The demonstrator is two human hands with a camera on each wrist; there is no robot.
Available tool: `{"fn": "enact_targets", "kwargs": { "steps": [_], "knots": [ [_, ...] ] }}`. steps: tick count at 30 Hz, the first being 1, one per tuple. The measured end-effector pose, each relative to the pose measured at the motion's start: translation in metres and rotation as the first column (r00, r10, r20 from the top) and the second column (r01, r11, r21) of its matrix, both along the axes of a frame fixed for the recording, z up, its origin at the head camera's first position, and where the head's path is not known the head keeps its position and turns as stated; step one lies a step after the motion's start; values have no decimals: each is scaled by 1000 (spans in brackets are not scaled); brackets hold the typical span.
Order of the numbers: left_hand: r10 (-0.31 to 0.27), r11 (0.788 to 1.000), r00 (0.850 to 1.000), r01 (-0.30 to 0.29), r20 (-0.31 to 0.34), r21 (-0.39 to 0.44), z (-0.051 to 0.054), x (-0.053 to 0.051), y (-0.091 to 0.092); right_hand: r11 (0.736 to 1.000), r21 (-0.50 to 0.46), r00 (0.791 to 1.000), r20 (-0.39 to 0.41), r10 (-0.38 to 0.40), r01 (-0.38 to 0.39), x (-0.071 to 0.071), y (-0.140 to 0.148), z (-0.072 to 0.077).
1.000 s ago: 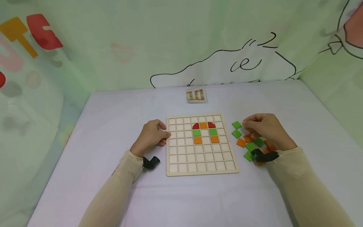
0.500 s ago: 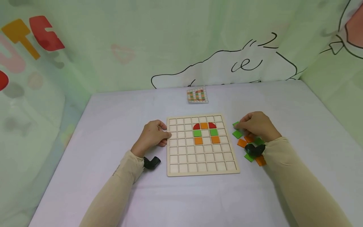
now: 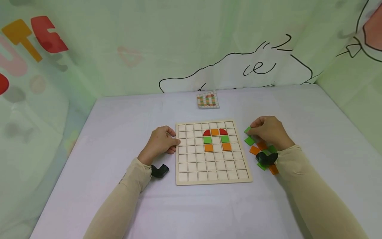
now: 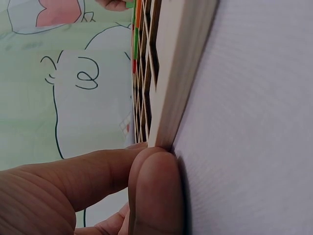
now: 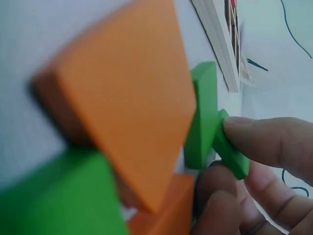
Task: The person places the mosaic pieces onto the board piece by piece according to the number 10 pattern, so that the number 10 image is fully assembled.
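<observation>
A pale wooden grid board (image 3: 214, 183) lies flat on the table. Red quarter-rounds and green and orange square tiles form an arch in its upper right cells. At its left edge my left hand (image 3: 161, 141) pinches the rim between thumb and finger, close up in the left wrist view on the board's edge (image 4: 176, 73). My right hand (image 3: 271, 131), right of the board, pinches a green square tile (image 5: 232, 152), which tilts between thumb and fingers. Another green tile (image 3: 249, 141) lies just nearer, beside an orange tile (image 3: 254, 150).
Several more green and orange tiles, including an orange one (image 3: 273, 169), lie loosely heaped under my right wrist, partly hidden. A small pattern card (image 3: 208, 100) lies behind the board. Black wrist mounts (image 3: 159, 171) sit at both sleeves. A printed curtain (image 3: 134, 43) borders the table.
My right hand has moved left and away from me, from above the loose tiles to the farthest green tile, and has taken hold of it. The left hand stays at the board's edge.
</observation>
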State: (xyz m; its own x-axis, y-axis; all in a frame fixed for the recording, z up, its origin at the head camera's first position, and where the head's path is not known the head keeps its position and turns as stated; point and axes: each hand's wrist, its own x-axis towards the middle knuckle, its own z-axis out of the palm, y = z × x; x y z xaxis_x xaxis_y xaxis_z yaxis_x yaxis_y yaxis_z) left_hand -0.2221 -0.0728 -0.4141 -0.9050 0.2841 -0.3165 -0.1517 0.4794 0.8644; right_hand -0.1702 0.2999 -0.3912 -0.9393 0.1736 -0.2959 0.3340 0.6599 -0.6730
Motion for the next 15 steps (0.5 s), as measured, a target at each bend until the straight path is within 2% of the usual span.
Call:
{"fn": "enact_targets", "kwargs": {
  "steps": [8,15],
  "knots": [
    [-1,1000,1000,1,-2,-1,0,0,0,994,-110,1000,-10,28,-29,8,-5,7],
    [-6,1000,1000,6,-2,1,1,0,0,957,-289,998,46,43,-28,21,-22,10]
  ]
}}
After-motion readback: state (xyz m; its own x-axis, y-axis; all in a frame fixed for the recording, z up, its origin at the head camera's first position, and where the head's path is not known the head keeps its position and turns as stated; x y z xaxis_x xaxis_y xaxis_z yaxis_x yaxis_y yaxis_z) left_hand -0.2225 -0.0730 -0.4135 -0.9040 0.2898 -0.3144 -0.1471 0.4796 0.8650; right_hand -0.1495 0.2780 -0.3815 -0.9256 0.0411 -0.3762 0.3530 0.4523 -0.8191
